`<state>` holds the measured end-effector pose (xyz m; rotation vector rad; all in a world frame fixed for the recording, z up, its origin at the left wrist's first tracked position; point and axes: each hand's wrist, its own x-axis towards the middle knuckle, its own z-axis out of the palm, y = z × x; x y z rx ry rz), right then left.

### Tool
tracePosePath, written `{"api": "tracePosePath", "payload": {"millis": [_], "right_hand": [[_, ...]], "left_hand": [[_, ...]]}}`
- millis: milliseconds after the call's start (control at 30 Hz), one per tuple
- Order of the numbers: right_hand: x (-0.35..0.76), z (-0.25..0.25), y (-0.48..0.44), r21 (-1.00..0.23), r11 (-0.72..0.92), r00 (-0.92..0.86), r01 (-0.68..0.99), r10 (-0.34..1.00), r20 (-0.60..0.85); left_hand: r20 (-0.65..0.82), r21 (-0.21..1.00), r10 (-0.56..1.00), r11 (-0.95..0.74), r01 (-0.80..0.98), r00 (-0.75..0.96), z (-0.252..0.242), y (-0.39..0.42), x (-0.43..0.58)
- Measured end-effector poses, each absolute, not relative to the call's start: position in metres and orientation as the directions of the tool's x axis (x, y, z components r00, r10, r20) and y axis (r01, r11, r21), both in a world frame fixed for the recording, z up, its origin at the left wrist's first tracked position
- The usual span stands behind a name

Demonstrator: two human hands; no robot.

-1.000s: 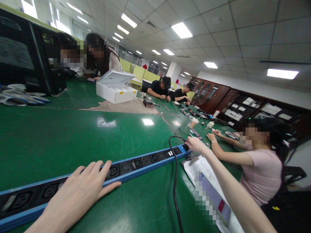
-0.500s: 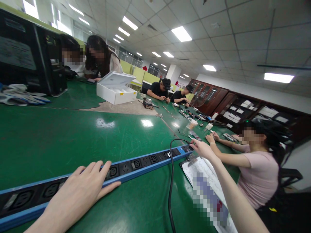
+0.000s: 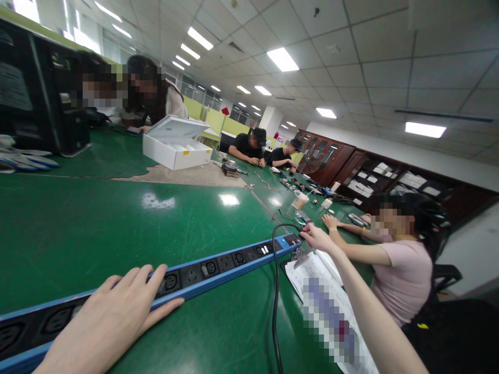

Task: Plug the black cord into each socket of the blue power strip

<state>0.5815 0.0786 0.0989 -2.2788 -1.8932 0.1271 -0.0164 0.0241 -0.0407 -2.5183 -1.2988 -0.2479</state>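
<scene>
A long blue-edged power strip (image 3: 225,264) with a row of black sockets lies diagonally across the green table. My left hand (image 3: 113,311) grips its near part, fingers over the top and thumb along the near side. At the far end, my right hand (image 3: 318,240) pinches a black plug (image 3: 301,235) close beside the last sockets. The fingers partly hide the plug, so I cannot tell whether it is seated. From it a black cable (image 3: 275,296) arches up and runs down across the strip toward me.
A clipboard with papers (image 3: 298,272) lies under my right forearm. An open white box (image 3: 175,150) stands farther back, near a black computer case (image 3: 42,98) and gloves (image 3: 27,160). Tools and parts (image 3: 300,184) litter the far table. A person in pink (image 3: 401,270) sits at right; others work behind.
The view has turned slightly right, so the scene sits farther left. Both hands keep their holds on the power strip and plug, with little other visible movement.
</scene>
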Motion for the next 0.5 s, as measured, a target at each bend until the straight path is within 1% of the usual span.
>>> {"api": "tracePosePath", "payload": {"millis": [100,200,300,433,500], "right_hand": [[0.586,0.088,0.090,-0.182,-0.145,0.153,0.973,0.988,0.035],[0.587,0.079,0.100,-0.132,-0.128,0.136,0.983,0.989,0.055],[0.589,0.076,0.108,-0.085,-0.170,0.175,0.982,0.983,0.055],[0.591,0.077,0.114,-0.039,-0.205,0.207,0.978,0.977,0.059],[0.592,0.077,0.116,-0.009,-0.216,0.215,0.976,0.973,0.085]], "left_hand": [[0.273,-0.213,0.764,-0.544,0.811,0.584,-0.042,0.023,-0.017],[0.286,-0.207,0.764,-0.541,0.816,0.579,-0.045,0.023,-0.017],[0.301,-0.194,0.764,-0.537,0.821,0.571,-0.047,0.024,-0.016],[0.289,-0.211,0.758,-0.545,0.811,0.584,-0.046,0.025,-0.015],[0.305,-0.177,0.761,-0.545,0.819,0.572,-0.045,0.025,-0.014]]}}
